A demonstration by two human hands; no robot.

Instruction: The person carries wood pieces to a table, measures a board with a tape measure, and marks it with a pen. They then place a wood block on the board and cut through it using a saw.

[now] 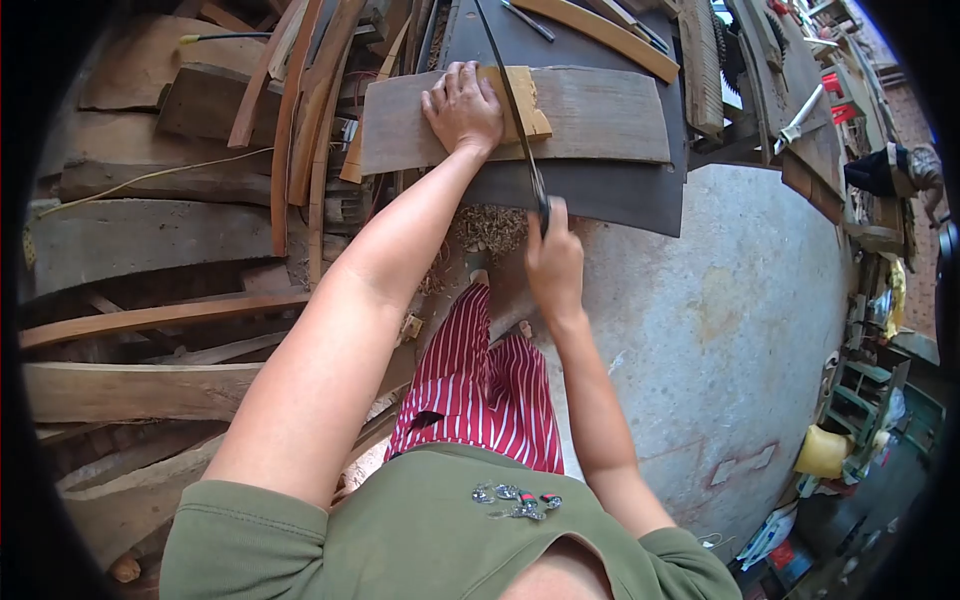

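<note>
My left hand (pixel 465 112) presses down on a grey-brown plank (pixel 610 115), its fingers stretched forward and lying over the wood. Against this hand's right side, a small yellowish wooden block (pixel 528 108) with a rough right edge rests on the plank. My right hand (pixel 556 258) is wrapped round the dark handle of a handsaw (pixel 522 130). The long narrow blade runs away from me across the block, tilted to the left at its far end. Whether its teeth are inside the wood cannot be made out.
Beneath the plank is a dark work surface (pixel 620 195), with a pen-like tool (pixel 528 20) and a curved wooden strip (pixel 610 38) at its far side. Wood shavings (pixel 490 230) lie below its near edge. Stacked timber (pixel 150 390) fills the left; a person (pixel 905 170) is at far right.
</note>
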